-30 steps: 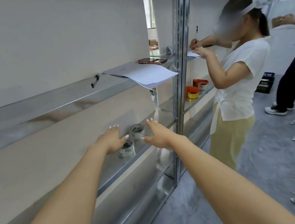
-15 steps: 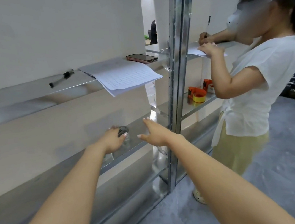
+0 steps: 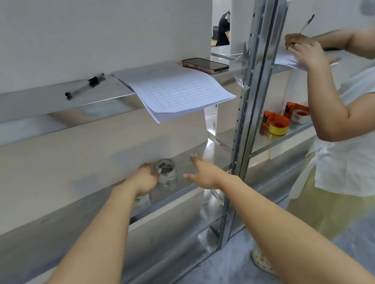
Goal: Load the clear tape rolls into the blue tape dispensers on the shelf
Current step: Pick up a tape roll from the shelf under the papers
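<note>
Tape roll on lower shelf now gripped by left hand, previously only beside it; right hand open, approaching; pickup under way.

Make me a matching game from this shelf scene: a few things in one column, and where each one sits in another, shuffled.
Things:
1. pen
2. phone
3. tape roll
4. orange dispensers

Places:
A. middle shelf, right of the post
B. upper shelf, left of the paper
C. middle shelf, at the left hand
D. upper shelf, right of the paper

Pairs: 1-B, 2-D, 3-C, 4-A
</note>
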Tool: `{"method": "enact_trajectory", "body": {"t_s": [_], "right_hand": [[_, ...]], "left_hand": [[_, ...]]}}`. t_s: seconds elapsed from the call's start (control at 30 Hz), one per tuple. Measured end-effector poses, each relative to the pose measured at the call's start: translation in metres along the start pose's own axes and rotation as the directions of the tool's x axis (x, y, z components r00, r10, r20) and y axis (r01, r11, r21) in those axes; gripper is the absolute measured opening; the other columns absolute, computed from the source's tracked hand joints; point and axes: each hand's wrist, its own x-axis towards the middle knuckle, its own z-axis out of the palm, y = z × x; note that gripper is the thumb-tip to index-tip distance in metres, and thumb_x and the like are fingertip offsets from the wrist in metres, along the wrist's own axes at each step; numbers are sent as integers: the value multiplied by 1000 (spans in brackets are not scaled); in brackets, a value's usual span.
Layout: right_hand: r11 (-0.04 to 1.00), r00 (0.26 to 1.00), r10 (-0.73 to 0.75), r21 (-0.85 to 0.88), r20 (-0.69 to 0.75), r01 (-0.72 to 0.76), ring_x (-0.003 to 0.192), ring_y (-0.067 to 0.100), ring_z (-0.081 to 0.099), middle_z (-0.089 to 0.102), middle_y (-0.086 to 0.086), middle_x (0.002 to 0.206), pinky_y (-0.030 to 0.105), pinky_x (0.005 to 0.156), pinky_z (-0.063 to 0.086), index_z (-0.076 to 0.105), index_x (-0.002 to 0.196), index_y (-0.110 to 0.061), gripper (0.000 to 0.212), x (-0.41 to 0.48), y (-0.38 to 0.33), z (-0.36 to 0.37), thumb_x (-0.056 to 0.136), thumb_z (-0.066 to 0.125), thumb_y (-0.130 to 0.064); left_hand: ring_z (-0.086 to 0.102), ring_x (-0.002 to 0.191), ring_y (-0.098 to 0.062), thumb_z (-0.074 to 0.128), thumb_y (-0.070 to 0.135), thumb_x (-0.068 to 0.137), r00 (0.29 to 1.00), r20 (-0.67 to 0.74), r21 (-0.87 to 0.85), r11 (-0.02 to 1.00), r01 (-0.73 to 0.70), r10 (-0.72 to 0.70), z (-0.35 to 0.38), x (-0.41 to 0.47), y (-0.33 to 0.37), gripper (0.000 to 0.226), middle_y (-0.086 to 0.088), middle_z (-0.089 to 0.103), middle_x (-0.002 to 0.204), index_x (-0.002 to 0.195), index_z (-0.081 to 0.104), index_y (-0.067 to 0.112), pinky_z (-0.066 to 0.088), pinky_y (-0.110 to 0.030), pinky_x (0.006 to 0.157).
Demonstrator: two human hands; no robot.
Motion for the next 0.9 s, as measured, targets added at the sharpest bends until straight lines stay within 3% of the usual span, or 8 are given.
{"method": "enact_trajectory", "body": {"t_s": [0.27,0.37,0.47,0.63,0.73,0.9], "right_hand": [[999,992,-36,-9,117,37,149,22,7,5,10,161,28,116,12,7,151,-5,68,45,18,8,99,43,-30],[998,986,-61,-16,152,64,149,21,6,7,9,161,30,116,14,10,152,-11,67,66,28,12,98,45,-32],[994,974,-93,-31,206,101,149,25,11,5,9,161,36,116,18,12,152,-18,67,92,43,18,97,45,-36],[986,959,-170,41,225,165,147,29,17,5,8,161,43,113,32,17,151,-26,64,134,66,29,96,47,-28],[977,955,-205,106,214,186,147,28,16,6,10,160,40,114,31,18,151,-25,64,157,75,40,94,49,-23],[952,977,-167,280,134,124,142,32,28,25,10,153,38,115,27,14,150,-9,81,200,81,64,86,62,-20]], "left_hand": [[17,146,-27,26,29,102,991,-26,-94,987,132,-135,9,36,-19,53,-19,17,157,145,23,0,16,-30,115],[28,142,-29,25,26,102,976,-48,-178,964,200,-211,22,52,-18,48,-19,28,153,141,32,-1,24,-29,110],[40,132,-31,27,24,101,955,-74,-299,920,255,-289,42,68,-13,35,-19,43,144,126,48,11,32,-31,97],[50,120,-34,33,20,99,879,-152,-537,785,310,-451,75,99,-7,40,-21,48,139,135,41,3,39,-34,90],[42,131,-38,34,17,98,839,-144,-606,717,345,-525,90,119,-15,43,-21,42,144,138,37,1,36,-43,104],[24,144,-29,33,16,99,791,-152,-664,654,362,-592,106,156,-28,50,-15,25,156,146,23,4,21,-34,114]]}}
